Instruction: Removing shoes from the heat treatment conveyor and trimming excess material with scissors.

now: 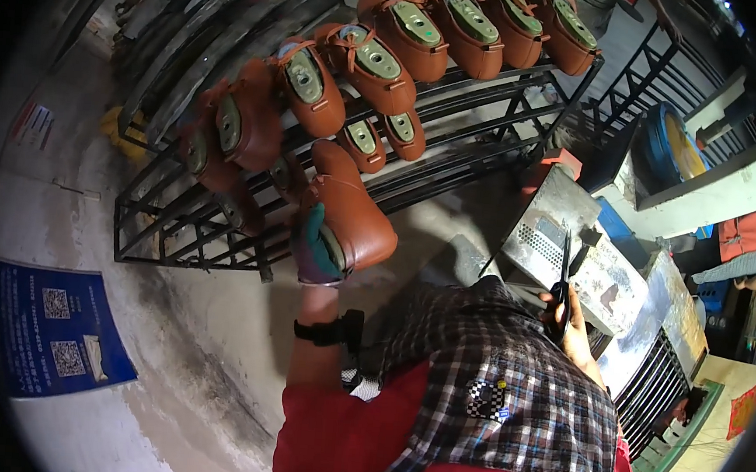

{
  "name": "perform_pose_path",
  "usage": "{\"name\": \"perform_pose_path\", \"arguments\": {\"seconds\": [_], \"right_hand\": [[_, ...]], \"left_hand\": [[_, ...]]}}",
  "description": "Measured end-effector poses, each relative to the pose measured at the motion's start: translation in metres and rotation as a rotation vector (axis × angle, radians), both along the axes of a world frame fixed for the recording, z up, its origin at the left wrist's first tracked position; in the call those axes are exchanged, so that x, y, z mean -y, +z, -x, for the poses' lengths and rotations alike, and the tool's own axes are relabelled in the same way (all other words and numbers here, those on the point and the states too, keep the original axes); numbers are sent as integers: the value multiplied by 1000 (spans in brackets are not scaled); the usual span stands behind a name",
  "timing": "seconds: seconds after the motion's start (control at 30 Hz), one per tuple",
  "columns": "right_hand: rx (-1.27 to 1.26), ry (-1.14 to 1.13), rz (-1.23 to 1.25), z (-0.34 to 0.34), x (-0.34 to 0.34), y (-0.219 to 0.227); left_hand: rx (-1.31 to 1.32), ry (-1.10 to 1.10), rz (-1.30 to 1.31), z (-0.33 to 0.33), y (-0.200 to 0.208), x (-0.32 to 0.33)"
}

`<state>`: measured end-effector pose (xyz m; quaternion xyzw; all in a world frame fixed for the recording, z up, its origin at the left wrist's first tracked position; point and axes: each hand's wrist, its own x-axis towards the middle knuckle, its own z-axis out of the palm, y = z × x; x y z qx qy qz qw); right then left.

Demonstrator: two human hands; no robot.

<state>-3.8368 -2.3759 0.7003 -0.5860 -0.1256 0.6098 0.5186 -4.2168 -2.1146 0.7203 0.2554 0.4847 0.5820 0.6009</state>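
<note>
My left hand (314, 251), in a green and purple glove, grips a brown leather shoe (357, 221) by its side, near the front of the rack. The shoe is tilted, with its rounded toe pointing to the lower right and its sole side turned toward the glove. Over on the right, my right hand (575, 324) is bare and closed around a long, narrow, black-handled tool (562, 288) that looks like scissors. Its thin tip points away from me, in front of a grey metal machine (563, 218).
A black metal rack (491, 117) carries several brown shoes (410, 32) with green lasts in them. A blue poster (51, 332) hangs on the left wall. A blue round container (669, 142) stands far right. Another person's hand (669, 27) shows at the top right.
</note>
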Motion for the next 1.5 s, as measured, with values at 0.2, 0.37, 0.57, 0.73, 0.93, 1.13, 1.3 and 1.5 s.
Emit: {"name": "perform_pose_path", "arguments": {"seconds": [0.2,0.37,0.57,0.73,0.93,1.13,1.3,1.5], "right_hand": [[16,-193,50,-4,22,-9],[7,-301,129,-8,43,-32],[36,-424,148,-4,47,-30],[157,-525,147,1,74,-35],[88,-847,322,20,136,-40],[1,-890,287,16,145,-47],[-66,-1176,292,38,189,-56],[291,-799,347,-67,229,-78]], "left_hand": [[-1555,-159,-1143,26,-2,-32],[-1071,-384,-542,5,-42,-20],[68,-453,72,-147,-38,-63],[-342,-324,-7,-220,-106,-176],[-1223,-360,-68,-276,-111,-242],[-1299,53,-422,-254,-166,-233],[-1103,-555,-13,-311,-177,-61],[-189,-1396,-153,-431,-136,109]]}}
